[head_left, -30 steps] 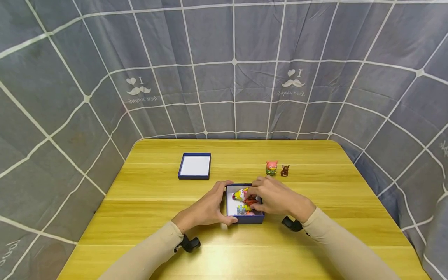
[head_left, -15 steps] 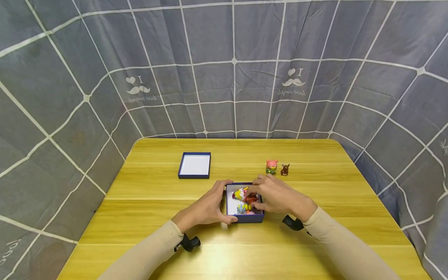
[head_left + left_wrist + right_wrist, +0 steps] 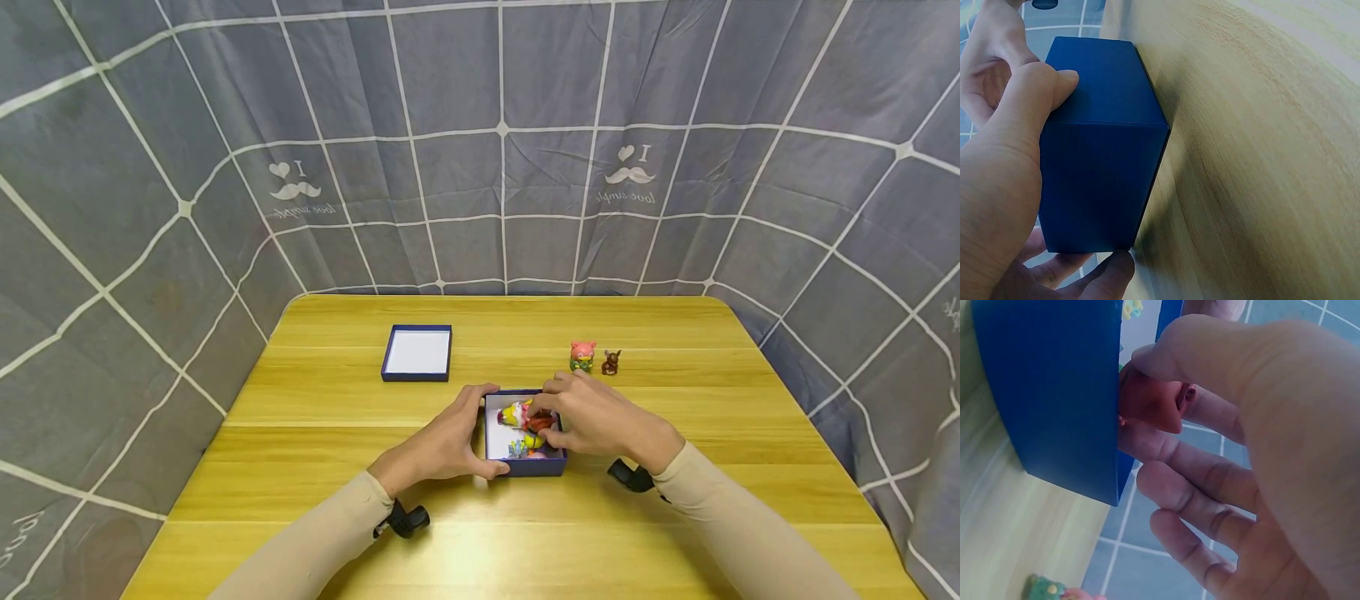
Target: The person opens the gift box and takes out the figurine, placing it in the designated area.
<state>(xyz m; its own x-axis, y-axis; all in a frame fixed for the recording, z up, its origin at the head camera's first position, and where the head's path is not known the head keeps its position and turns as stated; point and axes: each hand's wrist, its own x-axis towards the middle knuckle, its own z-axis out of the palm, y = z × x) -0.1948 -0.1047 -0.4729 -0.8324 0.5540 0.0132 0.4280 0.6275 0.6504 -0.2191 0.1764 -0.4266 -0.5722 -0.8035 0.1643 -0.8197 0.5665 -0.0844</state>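
Observation:
A dark blue square box (image 3: 534, 469) with a white inside stands on the table, and my left hand (image 3: 438, 440) grips it from the left, thumb on the near wall and fingers at the far side. My right hand (image 3: 596, 421) reaches in over the right wall. Between its thumb and fingers it pinches a reddish-brown toy figurine (image 3: 1150, 403), partly hidden by the hand and box wall. A yellow-and-white figurine (image 3: 513, 414) lies in the box beside the fingertips. Nearer the front wall lie a yellow figurine (image 3: 533, 441) and a grey-blue one (image 3: 517, 450).
Behind the right hand stand a pink-and-green figurine (image 3: 582, 356) and a small brown one (image 3: 611, 362). A blue lid with a white inside (image 3: 417, 354) lies open side up at the back left. Grey checked curtains (image 3: 465, 175) surround the wooden table (image 3: 337, 400).
My right hand has shifted slightly to the right with the reddish-brown figurine, and more of the yellow figurine shows in the box. The left hand keeps its grip.

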